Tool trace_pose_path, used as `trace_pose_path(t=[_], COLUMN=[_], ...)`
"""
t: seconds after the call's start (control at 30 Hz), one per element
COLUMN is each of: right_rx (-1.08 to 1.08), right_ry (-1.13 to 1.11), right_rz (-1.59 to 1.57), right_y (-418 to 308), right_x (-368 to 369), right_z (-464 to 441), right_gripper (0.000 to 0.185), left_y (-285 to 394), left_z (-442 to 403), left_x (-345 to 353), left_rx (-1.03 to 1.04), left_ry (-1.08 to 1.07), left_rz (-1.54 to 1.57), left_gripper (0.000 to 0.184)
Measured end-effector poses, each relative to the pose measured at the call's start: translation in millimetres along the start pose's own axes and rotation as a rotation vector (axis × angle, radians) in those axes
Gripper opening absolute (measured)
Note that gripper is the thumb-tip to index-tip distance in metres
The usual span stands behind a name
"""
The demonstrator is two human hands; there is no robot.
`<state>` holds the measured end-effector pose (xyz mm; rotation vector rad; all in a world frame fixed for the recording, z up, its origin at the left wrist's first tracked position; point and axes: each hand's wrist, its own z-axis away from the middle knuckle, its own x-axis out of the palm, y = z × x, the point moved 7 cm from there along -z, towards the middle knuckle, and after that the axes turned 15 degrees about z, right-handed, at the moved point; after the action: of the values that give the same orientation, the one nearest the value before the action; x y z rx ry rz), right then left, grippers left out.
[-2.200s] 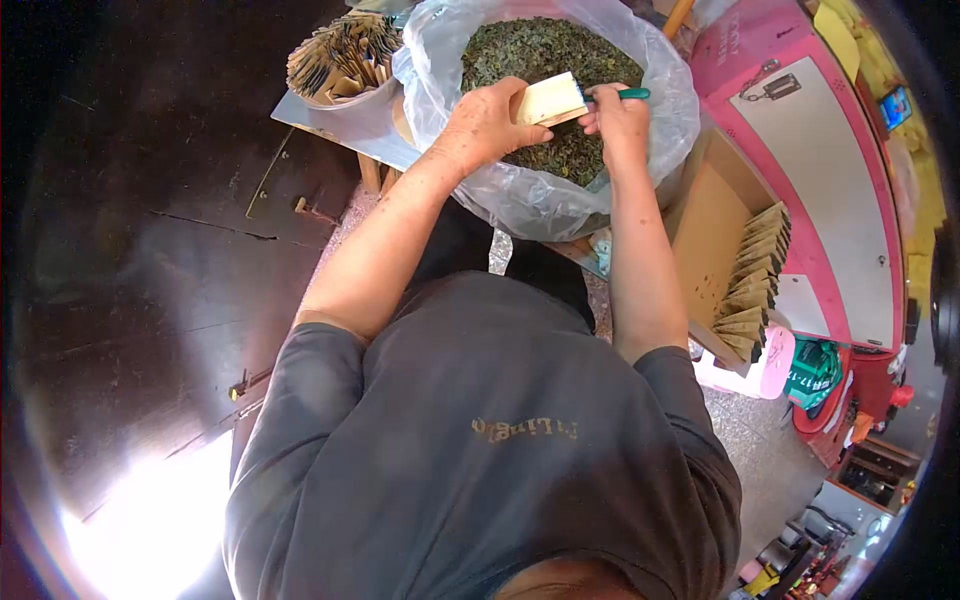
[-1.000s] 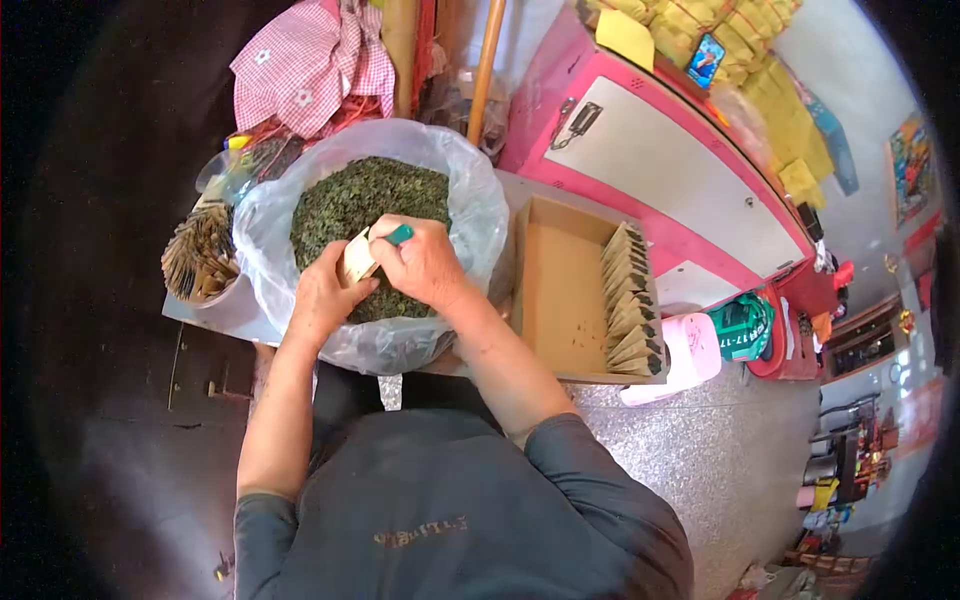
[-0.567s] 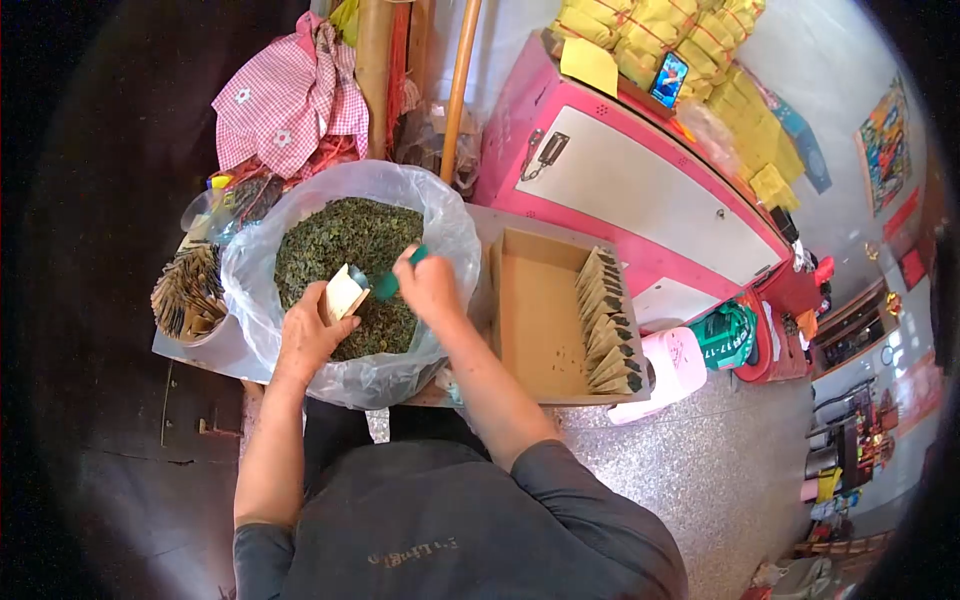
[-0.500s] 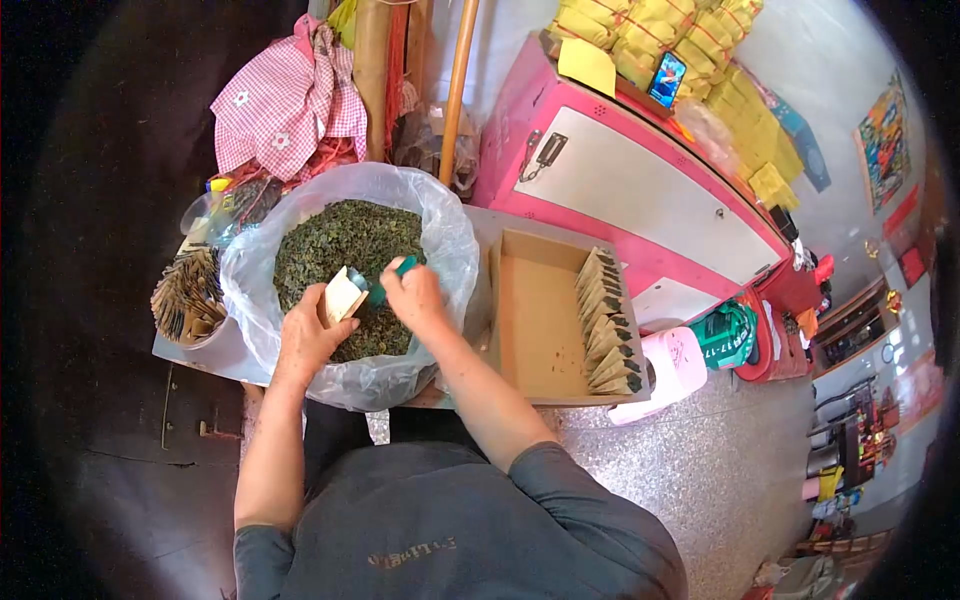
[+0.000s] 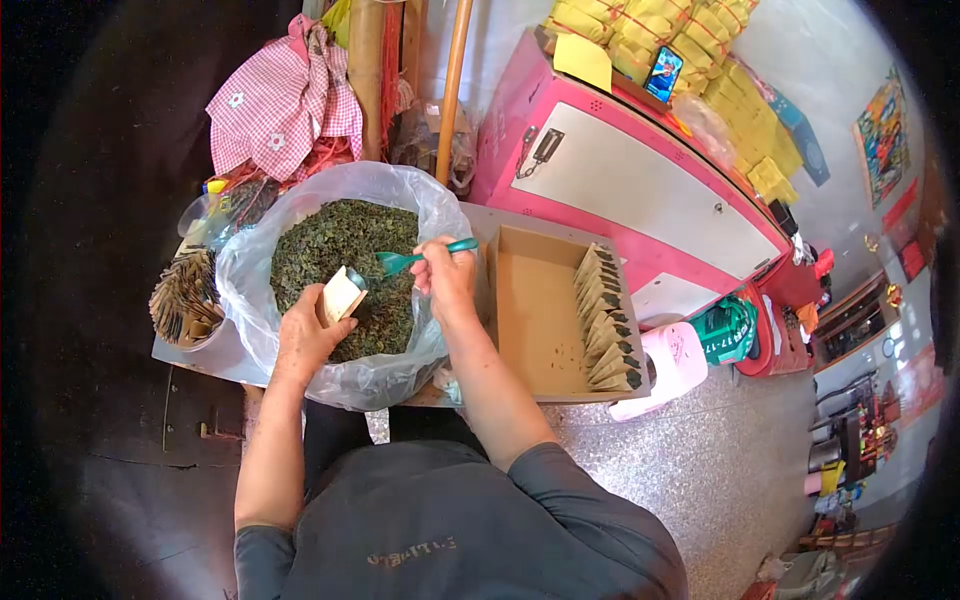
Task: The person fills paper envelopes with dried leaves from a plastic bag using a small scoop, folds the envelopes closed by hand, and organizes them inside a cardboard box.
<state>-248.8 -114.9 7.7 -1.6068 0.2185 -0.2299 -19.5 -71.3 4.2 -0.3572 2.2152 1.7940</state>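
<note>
My left hand (image 5: 308,335) is closed round a small cream paper packet (image 5: 342,298), held tilted over the dried leaves. Something bluish and rounded, perhaps a ring or small funnel, shows in the packet's mouth. My right hand (image 5: 447,282) grips a green spoon (image 5: 398,263) by its handle, its head pointing left above the leaves and apart from the packet. Dark green dried leaves (image 5: 340,235) fill much of a clear plastic bag (image 5: 243,280) opened wide beneath both hands. The spoon's load, if any, is too small to make out.
At right, a cardboard box (image 5: 525,330) holds a row of filled paper packets (image 5: 607,320). A tub of folded paper packets (image 5: 185,300) stands left. Behind are a pink cabinet (image 5: 620,165), a wooden pole (image 5: 453,90) and a checked cloth (image 5: 285,110).
My right hand has moved right and slightly up, drawing the green spoon away from the packet and turning it more level. My left hand stays nearly still with the packet.
</note>
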Motion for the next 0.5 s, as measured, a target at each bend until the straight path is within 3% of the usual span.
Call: trace_pose_path(t=[0.13,0.5], right_rx=[-0.003,-0.191], right_ry=[-0.069,-0.228], right_rz=[-0.031,0.306], right_y=[-3.0,-13.8], right_x=[5.2,47.5], right_z=[5.9,24.3], right_gripper=[0.017,0.017], left_y=[9.1,6.6], left_z=[-0.4,1.5], left_x=[1.5,2.1], left_rx=[-0.023,0.038], left_ry=[-0.014,-0.011], left_rz=[-0.05,-0.05], left_gripper=[0.055,0.055])
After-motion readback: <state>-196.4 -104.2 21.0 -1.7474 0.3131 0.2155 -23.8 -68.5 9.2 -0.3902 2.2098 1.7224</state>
